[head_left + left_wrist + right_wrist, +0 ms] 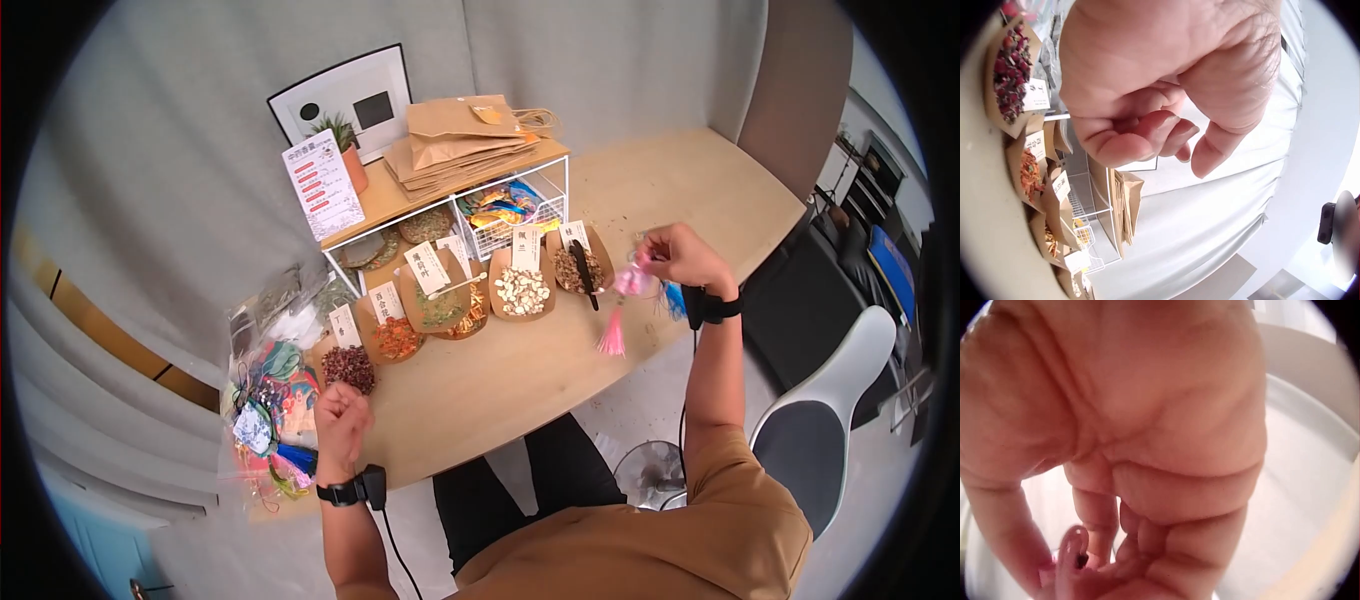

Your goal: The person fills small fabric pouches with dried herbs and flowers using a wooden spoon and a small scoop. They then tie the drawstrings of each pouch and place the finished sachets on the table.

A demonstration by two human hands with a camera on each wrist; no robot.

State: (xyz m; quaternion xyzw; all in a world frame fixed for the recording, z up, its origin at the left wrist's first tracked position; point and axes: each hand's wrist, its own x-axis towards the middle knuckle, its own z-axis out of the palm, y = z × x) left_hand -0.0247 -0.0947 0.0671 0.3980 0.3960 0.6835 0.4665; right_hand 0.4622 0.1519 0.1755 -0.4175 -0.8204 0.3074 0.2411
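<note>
While the right hand (685, 255) pinches a pink tasselled sachet (632, 281) above the bench (470, 385), right of the white-framed shelf (392, 206), the left hand (343, 420), empty and loosely curled, is left-front of it. Sachet handling seems the step; moving it calls for a secure pinch.

Paper bags (460, 140) lie on the shelf (450, 190), behind the row of trays (523, 290).

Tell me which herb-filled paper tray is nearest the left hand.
The tray of dark red buds, at the row's left end; the left hand is closest to it.
</note>
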